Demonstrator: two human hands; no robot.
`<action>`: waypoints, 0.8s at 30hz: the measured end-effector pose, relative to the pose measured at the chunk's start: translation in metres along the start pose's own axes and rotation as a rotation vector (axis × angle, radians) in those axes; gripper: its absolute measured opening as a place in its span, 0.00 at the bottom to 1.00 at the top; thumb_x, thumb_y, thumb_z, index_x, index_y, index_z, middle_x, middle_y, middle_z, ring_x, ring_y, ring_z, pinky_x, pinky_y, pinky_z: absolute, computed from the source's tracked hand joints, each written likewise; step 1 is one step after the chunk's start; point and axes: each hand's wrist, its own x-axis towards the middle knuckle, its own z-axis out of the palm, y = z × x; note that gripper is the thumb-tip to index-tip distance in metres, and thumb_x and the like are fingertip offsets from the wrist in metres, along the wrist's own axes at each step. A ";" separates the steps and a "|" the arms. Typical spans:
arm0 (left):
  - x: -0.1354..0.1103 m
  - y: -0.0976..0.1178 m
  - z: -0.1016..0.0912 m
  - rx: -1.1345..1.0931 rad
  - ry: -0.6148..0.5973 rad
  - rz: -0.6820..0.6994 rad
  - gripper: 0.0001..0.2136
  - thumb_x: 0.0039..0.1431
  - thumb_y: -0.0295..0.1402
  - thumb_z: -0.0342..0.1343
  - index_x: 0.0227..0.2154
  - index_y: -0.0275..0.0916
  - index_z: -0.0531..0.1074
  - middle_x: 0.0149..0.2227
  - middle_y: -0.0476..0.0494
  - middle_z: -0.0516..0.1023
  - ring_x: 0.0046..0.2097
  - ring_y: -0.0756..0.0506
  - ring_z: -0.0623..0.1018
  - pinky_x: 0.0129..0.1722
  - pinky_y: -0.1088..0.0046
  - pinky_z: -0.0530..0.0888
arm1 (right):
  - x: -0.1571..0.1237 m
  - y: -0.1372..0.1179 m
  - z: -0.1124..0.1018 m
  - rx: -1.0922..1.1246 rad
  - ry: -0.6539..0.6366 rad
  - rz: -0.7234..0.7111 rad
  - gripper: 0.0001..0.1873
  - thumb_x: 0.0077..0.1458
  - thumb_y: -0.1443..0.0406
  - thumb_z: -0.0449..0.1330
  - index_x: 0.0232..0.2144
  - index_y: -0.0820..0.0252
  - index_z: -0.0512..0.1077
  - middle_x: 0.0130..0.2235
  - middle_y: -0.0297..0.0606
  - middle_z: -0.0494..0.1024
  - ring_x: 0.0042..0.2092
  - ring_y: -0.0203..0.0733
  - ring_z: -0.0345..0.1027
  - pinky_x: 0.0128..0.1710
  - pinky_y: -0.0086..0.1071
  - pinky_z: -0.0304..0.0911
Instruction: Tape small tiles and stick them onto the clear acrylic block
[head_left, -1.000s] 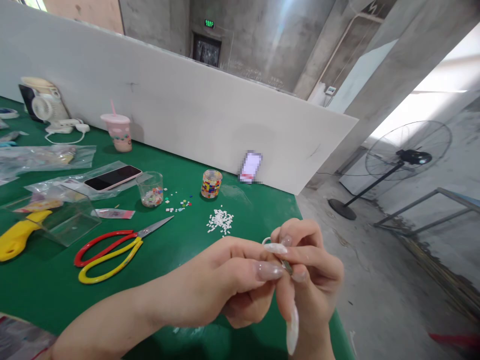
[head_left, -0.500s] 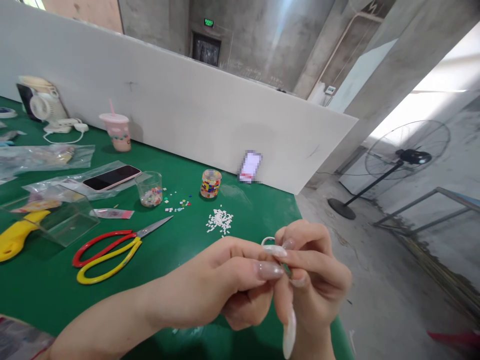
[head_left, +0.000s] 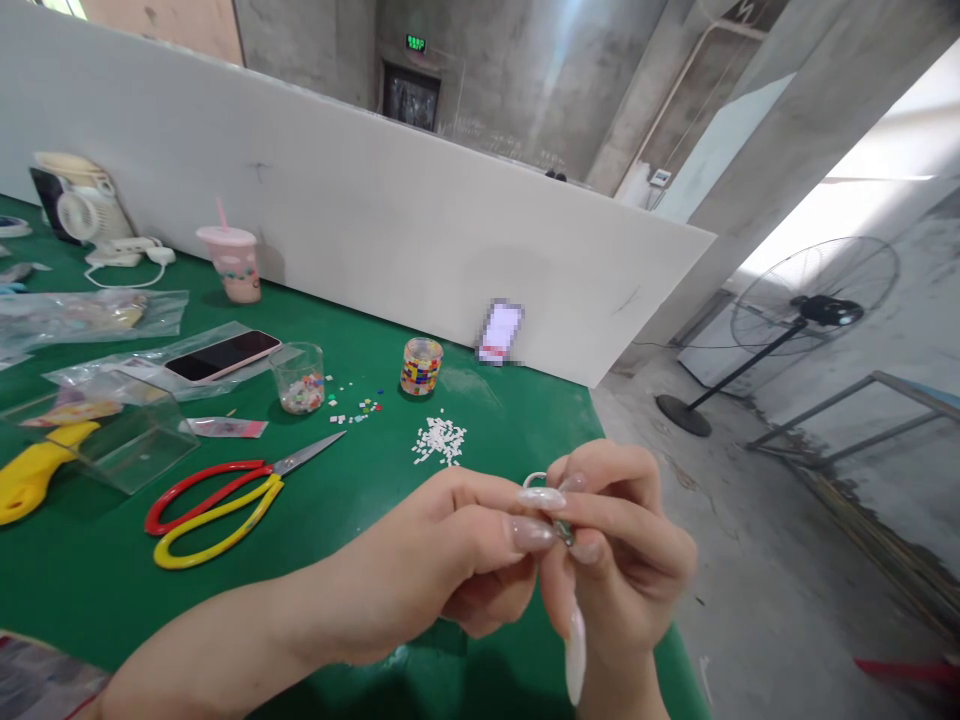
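My left hand (head_left: 450,560) and my right hand (head_left: 622,550) meet above the near right corner of the green table (head_left: 97,560). Both pinch a tiny piece (head_left: 564,531) between thumb and fingertips; it is too small to name. A thin pale loop (head_left: 534,480) shows just above the fingertips. Both hands are closed in a pinch. A small heap of white beads (head_left: 440,442) lies on the table just beyond the hands.
Red and yellow scissors (head_left: 217,495) lie to the left. Farther back stand a clear cup of beads (head_left: 301,378), a jar of coloured beads (head_left: 421,366), a phone (head_left: 222,354) on plastic bags, a clear box (head_left: 127,435), a yellow tool (head_left: 34,480) and a pink cup (head_left: 232,263). A white partition (head_left: 375,220) backs the table.
The hands stay together over the same spot, with the fingers shifting slightly around the small piece. Nothing on the table has moved.
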 end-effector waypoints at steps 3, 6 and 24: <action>0.001 -0.001 0.000 0.007 0.041 -0.002 0.14 0.57 0.38 0.52 0.21 0.35 0.69 0.14 0.56 0.58 0.16 0.56 0.51 0.17 0.74 0.48 | -0.001 -0.001 0.003 0.061 0.011 0.085 0.10 0.64 0.60 0.59 0.43 0.42 0.80 0.35 0.34 0.69 0.33 0.37 0.66 0.28 0.34 0.65; 0.002 -0.003 -0.001 0.011 0.047 0.021 0.14 0.57 0.38 0.52 0.21 0.35 0.69 0.14 0.57 0.57 0.17 0.56 0.52 0.17 0.75 0.48 | -0.003 -0.001 0.004 0.135 0.024 0.161 0.10 0.63 0.60 0.59 0.40 0.43 0.81 0.34 0.34 0.69 0.34 0.37 0.66 0.29 0.33 0.65; -0.001 0.001 -0.005 0.009 0.016 0.053 0.11 0.61 0.37 0.52 0.28 0.34 0.72 0.16 0.57 0.59 0.17 0.56 0.53 0.17 0.77 0.51 | 0.003 -0.002 -0.003 0.058 0.008 0.168 0.08 0.62 0.60 0.61 0.40 0.41 0.81 0.33 0.34 0.70 0.34 0.37 0.67 0.30 0.33 0.67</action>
